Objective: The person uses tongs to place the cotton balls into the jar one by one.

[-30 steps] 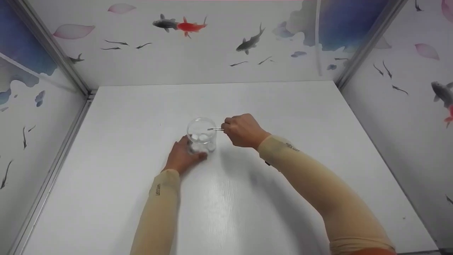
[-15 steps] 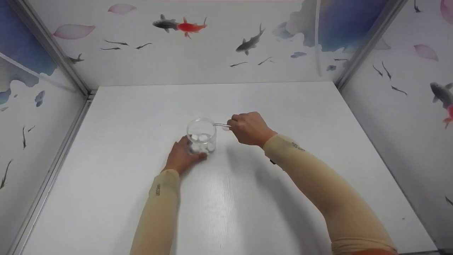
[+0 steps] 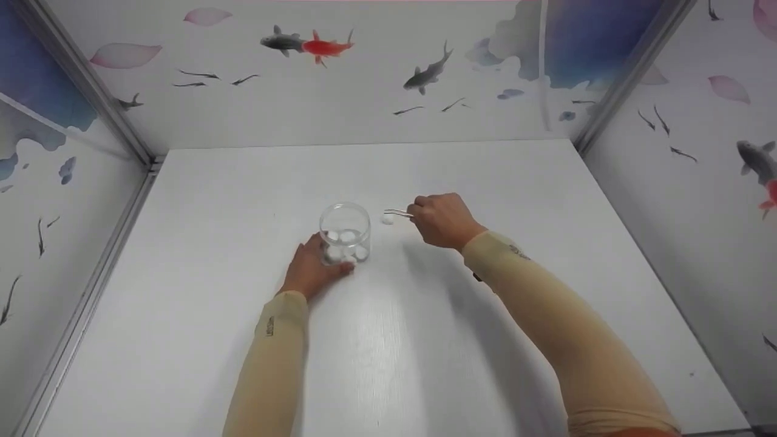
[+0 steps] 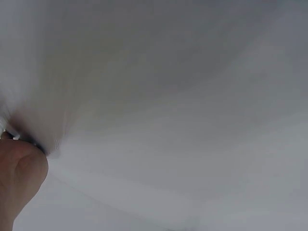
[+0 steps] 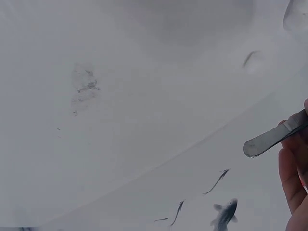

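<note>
In the head view a clear round jar (image 3: 345, 206) stands on the table with several white cotton balls (image 3: 347, 237) inside. My left hand (image 3: 312, 267) grips the jar low on its near left side; its thumb (image 4: 24, 168) shows at the edge of the left wrist view. My right hand (image 3: 446, 218) pinches metal tweezers (image 3: 399, 212), their tips pointing left. Another cotton ball (image 3: 387, 220) lies right of the jar, just under the tips. The right wrist view shows the tweezers' rounded back end (image 5: 264, 142) and this ball (image 5: 254, 62).
The white table (image 3: 212, 364) is enclosed by a back panel (image 3: 340, 109) and side panels printed with fish and petals. A grey smudge (image 5: 85, 86) marks the surface in the right wrist view.
My right hand has moved right with the tweezers, away from over the jar, and their tips are now above the loose cotton ball. My left hand and the jar stay in place.
</note>
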Available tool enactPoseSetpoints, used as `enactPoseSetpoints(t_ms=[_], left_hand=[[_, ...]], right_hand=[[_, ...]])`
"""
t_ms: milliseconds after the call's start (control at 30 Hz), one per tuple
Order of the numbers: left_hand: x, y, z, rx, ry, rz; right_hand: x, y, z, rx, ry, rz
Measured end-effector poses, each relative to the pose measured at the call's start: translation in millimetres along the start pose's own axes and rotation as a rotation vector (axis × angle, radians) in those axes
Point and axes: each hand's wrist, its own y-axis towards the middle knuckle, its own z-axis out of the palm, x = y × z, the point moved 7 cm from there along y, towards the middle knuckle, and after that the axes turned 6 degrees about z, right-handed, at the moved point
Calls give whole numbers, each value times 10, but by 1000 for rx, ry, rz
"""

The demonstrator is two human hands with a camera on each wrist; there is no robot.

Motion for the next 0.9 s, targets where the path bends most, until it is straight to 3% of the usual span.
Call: enactPoseSetpoints(t_ms=[467, 767, 900], left_hand=[[-54, -29, -26, 7, 11, -11], [-90, -38, -36, 11, 7, 19], [-73, -36, -30, 11, 5, 3]], right_hand=[[-142, -96, 216, 124, -16, 50], [-198, -180, 275, 137, -60, 58], [-218, -193, 327, 169, -75, 72]])
